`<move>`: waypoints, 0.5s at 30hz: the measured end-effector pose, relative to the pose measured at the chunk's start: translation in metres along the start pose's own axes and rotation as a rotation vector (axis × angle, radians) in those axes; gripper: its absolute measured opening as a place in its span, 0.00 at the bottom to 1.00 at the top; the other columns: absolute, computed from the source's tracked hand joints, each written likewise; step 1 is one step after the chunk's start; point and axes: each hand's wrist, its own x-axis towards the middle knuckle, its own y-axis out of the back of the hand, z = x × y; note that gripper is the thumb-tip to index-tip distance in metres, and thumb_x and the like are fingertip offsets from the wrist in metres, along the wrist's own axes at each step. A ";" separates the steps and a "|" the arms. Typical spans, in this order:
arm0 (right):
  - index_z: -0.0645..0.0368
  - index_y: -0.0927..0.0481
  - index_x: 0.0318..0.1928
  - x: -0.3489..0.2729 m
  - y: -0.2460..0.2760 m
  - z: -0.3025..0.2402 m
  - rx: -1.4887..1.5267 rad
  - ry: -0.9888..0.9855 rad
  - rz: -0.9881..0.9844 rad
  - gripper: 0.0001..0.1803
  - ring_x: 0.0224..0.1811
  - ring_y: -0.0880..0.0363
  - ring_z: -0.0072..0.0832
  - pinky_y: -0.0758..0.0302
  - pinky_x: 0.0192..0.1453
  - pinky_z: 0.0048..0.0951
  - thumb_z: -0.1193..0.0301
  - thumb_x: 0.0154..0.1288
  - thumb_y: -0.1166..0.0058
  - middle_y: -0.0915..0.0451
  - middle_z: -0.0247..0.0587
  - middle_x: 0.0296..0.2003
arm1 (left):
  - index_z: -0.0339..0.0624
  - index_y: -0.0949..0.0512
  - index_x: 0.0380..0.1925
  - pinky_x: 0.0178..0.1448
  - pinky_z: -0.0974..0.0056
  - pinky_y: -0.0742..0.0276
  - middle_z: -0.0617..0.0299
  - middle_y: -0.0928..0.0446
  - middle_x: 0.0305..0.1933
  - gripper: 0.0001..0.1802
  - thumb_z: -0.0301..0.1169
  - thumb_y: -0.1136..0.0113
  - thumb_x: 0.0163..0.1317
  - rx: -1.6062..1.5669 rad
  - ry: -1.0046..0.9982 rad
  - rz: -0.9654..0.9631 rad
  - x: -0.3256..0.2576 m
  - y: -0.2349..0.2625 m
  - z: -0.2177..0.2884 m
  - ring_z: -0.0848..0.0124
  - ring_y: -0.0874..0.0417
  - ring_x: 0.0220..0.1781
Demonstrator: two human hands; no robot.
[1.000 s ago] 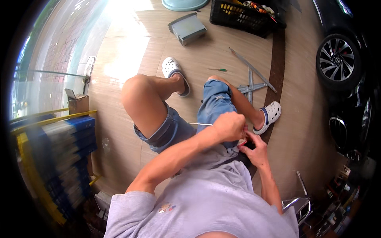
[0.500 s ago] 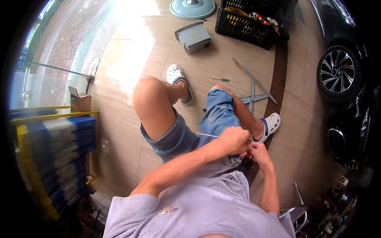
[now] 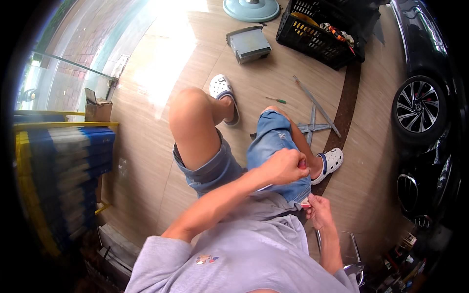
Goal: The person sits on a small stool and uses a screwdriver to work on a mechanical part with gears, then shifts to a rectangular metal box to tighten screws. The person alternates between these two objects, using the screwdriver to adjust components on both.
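Observation:
My left hand is closed in a fist over my thigh, wrapped around a screwdriver; the red end of its handle shows beside the thumb. Most of the tool is hidden by the hand and forearm. Lower and to the right, at the hip of my denim shorts, my right hand pinches a small red-and-white thing. That thing lies against the edge of the shorts, and its kind cannot be made out.
On the tiled floor ahead lie a green-handled screwdriver, crossed metal bars and a grey metal box. Beyond are a black crate and a light-blue round base. A black car stands right; stacked blue-and-white boxes are left.
My hands have moved apart. The right hand has gone down to the hip with the red-and-white thing, while the left stays over the thigh, its thin metal shaft no longer plainly seen.

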 end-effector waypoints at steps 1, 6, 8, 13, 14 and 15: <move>0.59 0.24 0.31 -0.005 -0.003 0.008 0.106 0.032 0.079 0.15 0.18 0.28 0.18 0.29 0.18 0.23 0.62 0.69 0.39 0.22 0.34 0.23 | 0.36 0.18 0.31 0.35 0.57 0.24 0.48 0.21 0.24 0.16 0.41 0.35 0.58 -0.071 0.014 0.023 0.002 0.009 0.007 0.56 0.18 0.27; 0.62 0.22 0.35 0.020 -0.034 0.013 0.207 0.152 0.182 0.14 0.22 0.25 0.20 0.24 0.24 0.23 0.63 0.70 0.41 0.22 0.35 0.24 | 0.32 0.19 0.29 0.32 0.61 0.27 0.53 0.25 0.21 0.17 0.39 0.36 0.56 -0.308 -0.086 0.201 0.013 0.041 0.027 0.67 0.25 0.23; 0.63 0.22 0.37 0.028 -0.053 -0.007 0.146 0.174 0.161 0.14 0.22 0.25 0.19 0.24 0.25 0.23 0.63 0.71 0.42 0.22 0.35 0.25 | 0.32 0.19 0.30 0.32 0.63 0.27 0.57 0.25 0.20 0.16 0.38 0.36 0.57 -0.344 -0.117 0.266 0.012 0.060 0.046 0.71 0.26 0.23; 0.65 0.21 0.43 0.022 -0.065 -0.038 -0.088 0.157 -0.044 0.14 0.27 0.24 0.21 0.22 0.32 0.23 0.63 0.73 0.44 0.22 0.34 0.29 | 0.31 0.18 0.32 0.30 0.69 0.29 0.68 0.26 0.20 0.14 0.35 0.36 0.62 -0.575 -0.126 0.310 0.002 0.113 0.078 0.81 0.28 0.25; 0.65 0.21 0.45 0.006 -0.066 -0.049 -0.139 0.144 -0.155 0.15 0.29 0.24 0.21 0.22 0.35 0.24 0.63 0.73 0.45 0.23 0.33 0.29 | 0.33 0.17 0.34 0.28 0.74 0.34 0.71 0.27 0.21 0.13 0.36 0.35 0.62 -0.576 -0.094 0.339 0.000 0.122 0.077 0.83 0.30 0.24; 0.65 0.20 0.47 -0.003 -0.061 -0.054 -0.192 0.131 -0.265 0.15 0.30 0.23 0.21 0.22 0.37 0.24 0.63 0.74 0.47 0.23 0.31 0.30 | 0.35 0.16 0.36 0.27 0.78 0.38 0.74 0.28 0.21 0.13 0.36 0.34 0.63 -0.580 -0.064 0.368 -0.001 0.127 0.077 0.86 0.32 0.23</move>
